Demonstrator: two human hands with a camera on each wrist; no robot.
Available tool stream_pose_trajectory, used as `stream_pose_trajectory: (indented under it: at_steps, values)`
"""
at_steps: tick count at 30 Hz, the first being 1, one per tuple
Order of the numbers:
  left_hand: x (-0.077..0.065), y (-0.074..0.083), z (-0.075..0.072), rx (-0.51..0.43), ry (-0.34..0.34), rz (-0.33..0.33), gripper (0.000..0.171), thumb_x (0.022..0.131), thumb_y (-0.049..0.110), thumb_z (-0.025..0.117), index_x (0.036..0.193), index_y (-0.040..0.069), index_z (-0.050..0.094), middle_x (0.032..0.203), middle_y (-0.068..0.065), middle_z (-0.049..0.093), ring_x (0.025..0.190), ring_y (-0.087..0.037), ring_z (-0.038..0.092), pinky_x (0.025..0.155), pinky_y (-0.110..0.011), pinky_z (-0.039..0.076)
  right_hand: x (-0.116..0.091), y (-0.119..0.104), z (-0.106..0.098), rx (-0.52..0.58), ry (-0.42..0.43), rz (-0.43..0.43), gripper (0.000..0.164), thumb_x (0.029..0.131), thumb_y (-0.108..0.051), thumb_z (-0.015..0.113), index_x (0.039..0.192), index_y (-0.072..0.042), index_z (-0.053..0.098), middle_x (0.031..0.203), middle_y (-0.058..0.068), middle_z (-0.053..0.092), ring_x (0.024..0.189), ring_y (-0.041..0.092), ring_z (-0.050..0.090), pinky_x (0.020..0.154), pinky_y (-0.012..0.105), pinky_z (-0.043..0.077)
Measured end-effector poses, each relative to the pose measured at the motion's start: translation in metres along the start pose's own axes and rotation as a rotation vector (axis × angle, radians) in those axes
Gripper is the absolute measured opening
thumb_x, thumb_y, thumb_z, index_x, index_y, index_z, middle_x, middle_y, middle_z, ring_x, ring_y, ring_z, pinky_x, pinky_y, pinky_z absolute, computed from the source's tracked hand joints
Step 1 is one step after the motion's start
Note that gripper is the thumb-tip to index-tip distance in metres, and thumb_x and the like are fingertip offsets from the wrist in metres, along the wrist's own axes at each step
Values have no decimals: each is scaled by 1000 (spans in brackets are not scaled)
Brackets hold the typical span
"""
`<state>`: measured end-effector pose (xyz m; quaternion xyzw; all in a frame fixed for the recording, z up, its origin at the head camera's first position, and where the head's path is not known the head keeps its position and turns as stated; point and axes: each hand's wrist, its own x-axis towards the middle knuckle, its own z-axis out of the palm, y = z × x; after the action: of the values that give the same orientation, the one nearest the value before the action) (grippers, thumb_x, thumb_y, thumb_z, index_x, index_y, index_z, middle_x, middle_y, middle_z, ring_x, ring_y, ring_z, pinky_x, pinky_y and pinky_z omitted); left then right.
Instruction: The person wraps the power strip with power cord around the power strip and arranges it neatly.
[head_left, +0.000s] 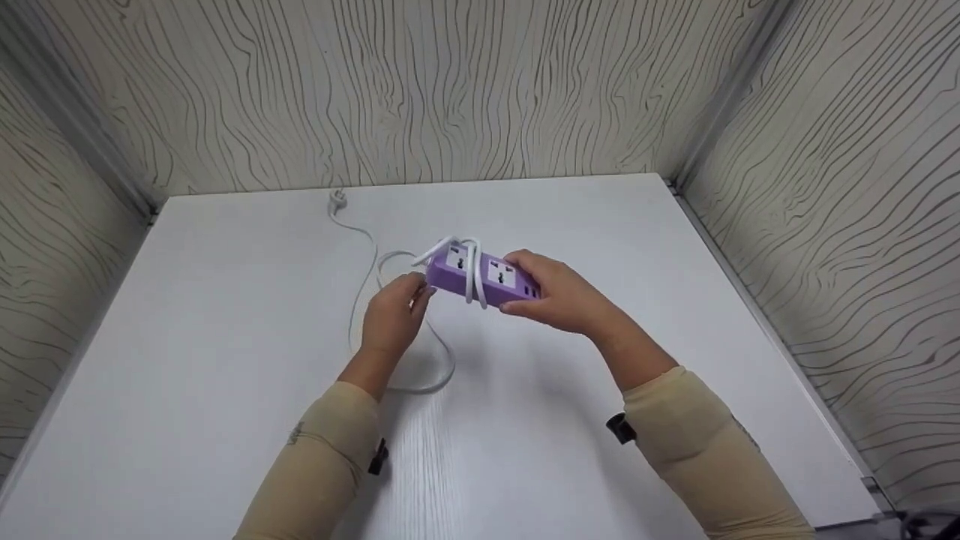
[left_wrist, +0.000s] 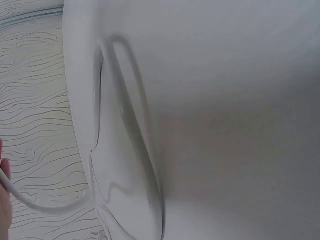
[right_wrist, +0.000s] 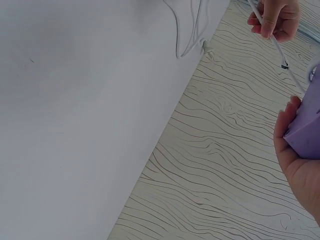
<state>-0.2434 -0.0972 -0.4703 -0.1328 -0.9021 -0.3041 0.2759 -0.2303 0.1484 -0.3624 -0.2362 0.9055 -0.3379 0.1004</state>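
A purple power strip point(head_left: 491, 279) with white socket faces is held above the table, tilted, by my right hand point(head_left: 559, 294), whose thumb and fingers grip its right end. White cord point(head_left: 474, 274) is wrapped round the strip's middle. At the strip's left end my left hand point(head_left: 394, 311) pinches the cord, which shows between its fingers in the right wrist view, where the left hand point(right_wrist: 277, 19) is at the top and the purple strip point(right_wrist: 306, 125) sits at the right edge. In the left wrist view only a sliver of the left hand point(left_wrist: 4, 200) shows, with the cord point(left_wrist: 42, 206) running from it.
Loose cord point(head_left: 452, 360) loops over the white table point(head_left: 225, 315) under and behind the left hand. Its white plug point(head_left: 337, 199) lies at the table's back edge. Wood-grain panels point(head_left: 420, 90) enclose the back and both sides.
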Motion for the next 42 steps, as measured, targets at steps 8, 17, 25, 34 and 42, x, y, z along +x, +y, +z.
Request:
stream_pose_trajectory:
  at_steps: [8, 17, 25, 34, 42]
  values:
    - [0, 9, 6, -17, -60, -3, 15, 92, 20, 55, 89, 8, 64, 76, -2, 59, 68, -16, 53, 64, -32, 46, 1, -2, 0, 38, 44, -22, 58, 79, -45, 66, 128, -21, 43, 115, -1, 53, 101, 18, 50, 87, 40, 45]
    - [3, 10, 8, -35, -157, -54, 15, 92, 19, 54, 86, 9, 64, 80, -3, 63, 73, -18, 57, 66, -35, 46, 0, -5, 1, 0, 68, -121, 55, 81, -39, 66, 128, -18, 46, 115, 1, 54, 99, 18, 50, 85, 39, 44]
    - [0, 11, 11, -65, -189, -91, 15, 92, 19, 54, 86, 10, 64, 80, -3, 63, 74, -19, 59, 68, -35, 47, 1, -2, 4, 85, 44, -172, 53, 81, -36, 66, 128, -18, 46, 114, 1, 55, 98, 18, 51, 84, 38, 45]
    - [2, 16, 13, -65, -242, -206, 22, 94, 23, 50, 102, 7, 64, 91, -12, 68, 82, -27, 64, 73, -42, 49, 1, -9, 9, 33, 26, -230, 55, 82, -38, 65, 129, -15, 46, 116, 0, 55, 98, 16, 50, 84, 37, 45]
    - [-2, 13, 11, -29, -298, -138, 20, 95, 28, 50, 94, 14, 64, 78, 4, 61, 72, -14, 56, 67, -32, 46, 3, -9, 6, -65, 165, -17, 58, 83, -41, 63, 130, -15, 43, 113, 4, 55, 97, 20, 51, 84, 40, 45]
